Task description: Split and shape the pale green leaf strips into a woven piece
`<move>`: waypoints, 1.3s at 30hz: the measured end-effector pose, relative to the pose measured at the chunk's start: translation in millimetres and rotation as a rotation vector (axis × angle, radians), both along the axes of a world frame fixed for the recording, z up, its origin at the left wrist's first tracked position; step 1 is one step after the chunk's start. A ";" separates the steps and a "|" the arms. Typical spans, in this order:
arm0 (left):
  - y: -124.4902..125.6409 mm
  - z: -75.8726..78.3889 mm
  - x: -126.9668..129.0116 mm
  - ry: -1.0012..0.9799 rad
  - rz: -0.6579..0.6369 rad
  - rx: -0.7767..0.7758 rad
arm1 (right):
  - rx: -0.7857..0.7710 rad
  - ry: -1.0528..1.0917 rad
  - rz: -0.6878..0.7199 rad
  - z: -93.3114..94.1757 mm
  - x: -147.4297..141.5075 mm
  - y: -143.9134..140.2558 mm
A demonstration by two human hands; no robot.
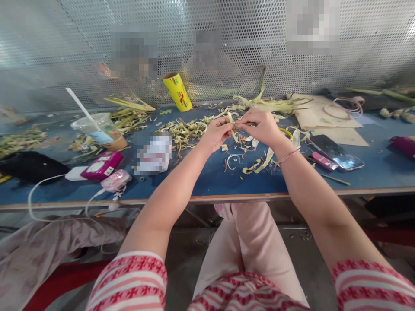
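Observation:
My left hand (216, 134) is closed in a pinch on a pale green leaf strip (230, 117), which sticks up past the fingertips. Close against it, my right hand (261, 125) pinches at the same strip with thumb and forefinger; its exact grip is partly hidden. Below my hands lie curled dry leaf pieces (266, 160) and thin brown scraps. A heap of short, twisted green plant pieces (188, 131) is just left of my left hand. Behind my right hand lies a bundle of longer pale leaves (282, 105).
On the blue table (220, 183) stand a plastic cup with a straw (102, 129) and a tilted yellow roll (178, 91). A magenta power bank (103, 165) with cables lies left, a phone (337, 152) and cardboard (319, 114) right. A perforated metal panel (253, 39) rises behind.

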State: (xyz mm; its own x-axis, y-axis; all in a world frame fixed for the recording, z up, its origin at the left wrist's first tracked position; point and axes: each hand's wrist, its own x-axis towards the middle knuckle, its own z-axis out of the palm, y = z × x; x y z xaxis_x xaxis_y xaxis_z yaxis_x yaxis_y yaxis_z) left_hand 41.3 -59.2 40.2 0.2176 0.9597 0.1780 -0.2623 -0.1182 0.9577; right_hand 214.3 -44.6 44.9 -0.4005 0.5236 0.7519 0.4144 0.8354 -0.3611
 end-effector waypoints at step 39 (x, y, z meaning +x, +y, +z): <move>9.6 -8.3 -10.2 0.274 0.002 0.030 | 0.063 -0.478 -0.128 -4.9 -5.5 1.1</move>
State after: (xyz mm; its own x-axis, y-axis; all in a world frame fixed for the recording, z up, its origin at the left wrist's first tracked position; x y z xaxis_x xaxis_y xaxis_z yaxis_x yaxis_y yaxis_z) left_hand 31.0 -49.6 31.9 0.2598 0.9553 0.1407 0.0067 -0.1475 0.9890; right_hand 208.7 -43.5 40.0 -0.6433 0.5507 0.5318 0.6219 0.7810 -0.0565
